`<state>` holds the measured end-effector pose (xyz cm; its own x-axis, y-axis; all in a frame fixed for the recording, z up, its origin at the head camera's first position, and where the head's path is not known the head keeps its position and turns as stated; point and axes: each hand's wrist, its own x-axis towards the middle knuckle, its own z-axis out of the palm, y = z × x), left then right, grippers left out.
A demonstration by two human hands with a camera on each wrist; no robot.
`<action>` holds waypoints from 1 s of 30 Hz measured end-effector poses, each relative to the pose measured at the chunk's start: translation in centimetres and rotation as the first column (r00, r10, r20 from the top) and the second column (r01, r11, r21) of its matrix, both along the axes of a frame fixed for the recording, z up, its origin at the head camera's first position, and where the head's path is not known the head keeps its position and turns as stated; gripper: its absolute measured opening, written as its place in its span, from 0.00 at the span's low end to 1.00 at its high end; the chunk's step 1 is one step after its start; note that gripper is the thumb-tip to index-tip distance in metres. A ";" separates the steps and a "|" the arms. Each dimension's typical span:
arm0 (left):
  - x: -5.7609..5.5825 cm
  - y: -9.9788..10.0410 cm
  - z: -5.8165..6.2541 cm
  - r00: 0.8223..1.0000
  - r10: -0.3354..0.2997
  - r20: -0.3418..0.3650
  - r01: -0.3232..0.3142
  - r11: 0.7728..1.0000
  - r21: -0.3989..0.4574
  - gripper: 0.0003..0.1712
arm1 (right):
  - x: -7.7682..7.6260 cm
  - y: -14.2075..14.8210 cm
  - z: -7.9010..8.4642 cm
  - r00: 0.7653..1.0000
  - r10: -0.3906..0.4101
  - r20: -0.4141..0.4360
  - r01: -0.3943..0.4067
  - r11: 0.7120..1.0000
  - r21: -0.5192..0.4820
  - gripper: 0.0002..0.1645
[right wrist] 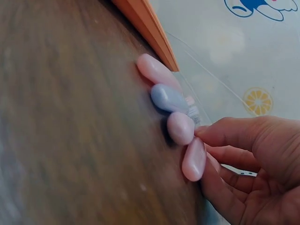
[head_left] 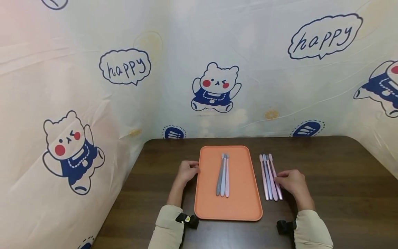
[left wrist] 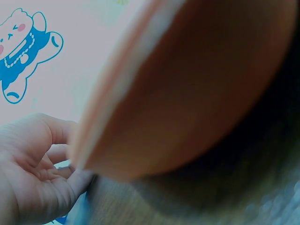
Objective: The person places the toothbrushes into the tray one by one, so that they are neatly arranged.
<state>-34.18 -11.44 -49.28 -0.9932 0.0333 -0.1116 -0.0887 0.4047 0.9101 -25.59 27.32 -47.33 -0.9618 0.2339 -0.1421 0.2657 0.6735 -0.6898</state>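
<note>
An orange tray point(head_left: 228, 209) lies on the table, with a grey toothbrush point(head_left: 220, 180), a light blue toothbrush point(head_left: 223, 181) and a pink toothbrush point(head_left: 227, 183) side by side on it. My left hand point(head_left: 187, 172) holds the tray's left edge between thumb and fingers; the left wrist view has this hand point(left wrist: 35, 164) at the rim. Right of the tray, several pink and bluish toothbrushes lie close together, heads away from me. My right hand point(head_left: 293, 181) pinches the outermost pink toothbrush point(right wrist: 193, 161), its forefinger tip right beside the neighbouring pink handle point(right wrist: 181, 127).
The dark wooden table point(head_left: 342, 186) carries everything. A printed curtain point(head_left: 264, 69) with bears and "happy" bubbles hangs behind the table and along its sides. A small black wrist camera point(head_left: 284, 227) sits at the right sleeve, another camera point(head_left: 192, 221) at the left.
</note>
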 end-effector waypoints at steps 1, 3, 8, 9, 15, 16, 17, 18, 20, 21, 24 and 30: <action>0.0 0.0 0.0 1.000 0.001 0.002 -0.001 1.000 0.000 0.21 | 0.0 -0.1 0.0 1.000 -0.003 -0.002 0.003 1.000 0.014 0.22; 0.0 0.0 0.0 1.000 0.003 0.005 -0.003 1.000 0.001 0.21 | -0.1 -0.2 0.0 1.000 -0.011 0.005 0.011 1.000 0.026 0.22; 0.0 0.1 -0.1 1.000 0.001 0.006 -0.001 1.000 -0.010 0.20 | -0.2 -0.1 -0.3 0.999 -0.027 0.029 0.027 0.999 0.028 0.23; 0.0 0.1 -0.1 1.000 0.003 0.009 -0.003 1.000 -0.010 0.20 | -0.2 0.0 -0.4 0.999 -0.028 0.028 0.027 0.999 0.030 0.23; 0.1 0.1 0.0 1.000 0.007 0.011 -0.007 1.000 -0.010 0.20 | -0.1 0.4 -0.5 0.998 -0.042 0.042 0.044 0.998 -0.040 0.25; 0.1 0.1 0.0 1.000 0.008 0.010 -0.008 1.000 -0.010 0.20 | -0.1 0.4 -0.5 0.998 -0.043 0.045 0.046 0.997 -0.061 0.26; 0.1 0.1 0.0 1.000 0.007 0.009 -0.007 1.000 -0.009 0.20 | -0.1 0.5 -0.4 0.998 -0.040 0.048 0.044 0.996 -0.083 0.26; 0.1 0.1 0.0 1.000 0.008 0.009 -0.008 1.000 -0.009 0.20 | -0.1 0.5 -0.4 0.998 -0.033 0.052 0.039 0.993 -0.114 0.27; 0.1 0.0 0.0 1.000 0.008 0.008 -0.008 1.000 -0.007 0.20 | -0.1 0.7 -0.3 0.998 -0.018 0.061 0.029 0.984 -0.177 0.28; 0.1 0.0 0.0 1.000 0.009 0.008 -0.009 1.000 -0.006 0.20 | -0.1 0.8 -0.2 0.998 -0.009 0.063 0.022 0.978 -0.209 0.29; 0.0 0.0 0.0 1.000 0.007 0.003 -0.007 1.000 -0.005 0.20 | -0.1 1.0 -0.1 0.997 0.012 0.081 0.011 0.958 -0.286 0.30; 0.1 0.0 0.0 1.000 0.008 -0.004 -0.008 1.000 -0.013 0.20 | 0.2 1.2 0.1 0.995 0.011 0.097 0.022 0.942 -0.334 0.30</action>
<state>-34.11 -11.39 -49.30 -0.9938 0.0237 -0.1083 -0.0887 0.4159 0.9051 -25.37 28.55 -47.20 -0.9386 0.1625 -0.3044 0.3448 0.4069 -0.8459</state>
